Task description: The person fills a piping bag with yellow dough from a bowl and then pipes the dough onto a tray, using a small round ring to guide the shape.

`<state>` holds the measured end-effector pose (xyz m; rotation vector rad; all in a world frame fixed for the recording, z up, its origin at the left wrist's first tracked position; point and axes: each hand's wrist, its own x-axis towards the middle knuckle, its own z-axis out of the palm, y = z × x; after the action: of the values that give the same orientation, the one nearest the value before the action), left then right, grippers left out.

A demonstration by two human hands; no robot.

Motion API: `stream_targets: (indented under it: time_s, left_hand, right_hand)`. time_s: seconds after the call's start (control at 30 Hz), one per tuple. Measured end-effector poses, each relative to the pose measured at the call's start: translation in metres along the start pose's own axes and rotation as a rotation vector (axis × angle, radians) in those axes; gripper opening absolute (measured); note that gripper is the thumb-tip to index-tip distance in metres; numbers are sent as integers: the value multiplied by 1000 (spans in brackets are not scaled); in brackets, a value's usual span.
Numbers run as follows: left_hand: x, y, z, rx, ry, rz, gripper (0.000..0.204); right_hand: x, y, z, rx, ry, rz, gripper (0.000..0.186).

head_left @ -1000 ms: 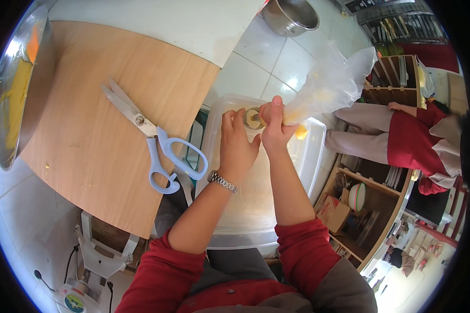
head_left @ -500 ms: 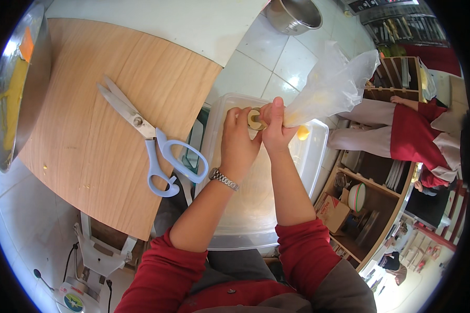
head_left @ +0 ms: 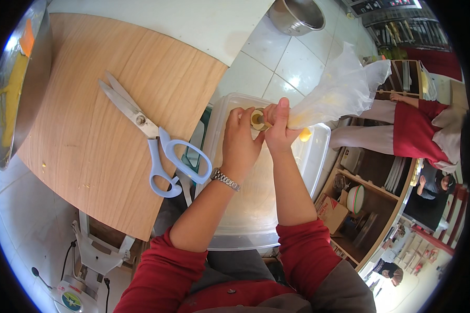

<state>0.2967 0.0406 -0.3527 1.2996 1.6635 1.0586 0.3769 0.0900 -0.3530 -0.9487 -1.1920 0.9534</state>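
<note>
My right hand (head_left: 279,128) is closed round the gathered lower end of a clear plastic piping bag (head_left: 334,96), with yellowish filling showing through it. The bag's loose top spreads up and to the right. In the curled fingers of my left hand (head_left: 243,141) is a small round cup-like piece (head_left: 257,119), pale at the rim and yellow inside. The bag's tip meets it, partly hidden by my fingers. Both hands are over a clear plastic tub (head_left: 240,208). A yellow blob (head_left: 305,134) shows just right of my right hand.
On the wooden table (head_left: 89,167) to the left lie open scissors (head_left: 141,121) with light blue handles. A metal bowl (head_left: 34,99) with yellow mixture and an orange spatula (head_left: 27,39) stands at the far left. A steel pot (head_left: 296,18) is on the tiled floor. A person (head_left: 418,128) stands by the shelves (head_left: 371,221).
The view has shifted slightly. My hands keep nearly the same hold, and the bag's loose top leans a little farther right. Another person has come into view at the far right.
</note>
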Motion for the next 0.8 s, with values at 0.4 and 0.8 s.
stream_targets:
  time_s: [0.4,0.8]
  left_hand:
    - [0,0,-1,-3,3,1,52]
    - [0,-1,-2,18,-13,-12,53]
  right_hand:
    - [3,-1,5,-110,-15,-62,33]
    - [2,10,3,-120,-26,-158,35]
